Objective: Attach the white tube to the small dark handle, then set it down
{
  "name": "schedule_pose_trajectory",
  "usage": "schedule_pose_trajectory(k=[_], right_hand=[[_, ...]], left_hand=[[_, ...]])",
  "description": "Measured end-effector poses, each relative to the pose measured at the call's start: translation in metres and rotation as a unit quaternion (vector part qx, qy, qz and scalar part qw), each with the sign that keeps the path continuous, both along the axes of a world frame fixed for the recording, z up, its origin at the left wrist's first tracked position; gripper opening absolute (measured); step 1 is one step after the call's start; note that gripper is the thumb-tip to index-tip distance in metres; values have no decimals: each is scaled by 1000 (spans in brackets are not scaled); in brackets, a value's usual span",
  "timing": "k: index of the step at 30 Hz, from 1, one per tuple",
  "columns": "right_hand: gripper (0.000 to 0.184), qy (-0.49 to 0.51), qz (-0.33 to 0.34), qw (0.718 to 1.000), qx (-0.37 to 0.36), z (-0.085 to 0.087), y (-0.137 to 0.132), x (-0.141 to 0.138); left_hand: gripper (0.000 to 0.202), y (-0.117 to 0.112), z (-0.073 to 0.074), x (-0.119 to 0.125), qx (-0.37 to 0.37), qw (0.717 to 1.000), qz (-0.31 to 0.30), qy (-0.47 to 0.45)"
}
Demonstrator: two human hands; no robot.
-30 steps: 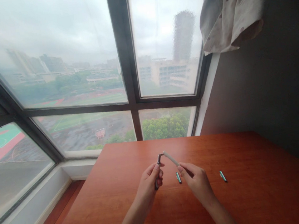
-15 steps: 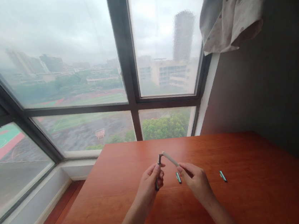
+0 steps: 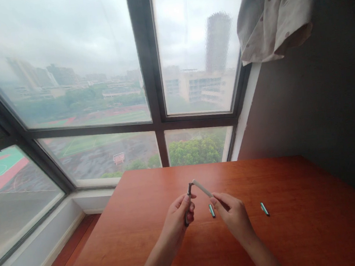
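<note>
Both hands (image 3: 177,211) curled, forearms (image 3: 158,259) converging, above table (image 3: 124,224)

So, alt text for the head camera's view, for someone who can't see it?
The left hand holds a slim dark handle, the right hand a pale stick, tips close together above a brown table. Two small green-black strips lie there; windows stand beyond.

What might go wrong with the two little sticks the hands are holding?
The pale stick might slip: the right hand holds it near its lower end.
Its tip looks very close to the end of the dark rod in the left hand, so they might knock together.
The small green-and-dark piece beside the right hand could get bumped.
</note>
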State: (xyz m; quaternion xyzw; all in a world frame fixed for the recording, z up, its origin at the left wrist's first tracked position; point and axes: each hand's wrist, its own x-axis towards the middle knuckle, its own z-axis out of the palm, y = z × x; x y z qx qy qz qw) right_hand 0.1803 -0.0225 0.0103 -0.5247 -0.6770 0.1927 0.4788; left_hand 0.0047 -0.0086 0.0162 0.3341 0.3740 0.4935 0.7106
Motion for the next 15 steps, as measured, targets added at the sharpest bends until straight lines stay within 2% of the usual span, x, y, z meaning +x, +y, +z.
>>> schedule_pose_trajectory(k=[15], right_hand=[[40,-2,1,1000,-18,0,0,1]], left_hand=[[40,1,0,-1,-2,1000,5,7]])
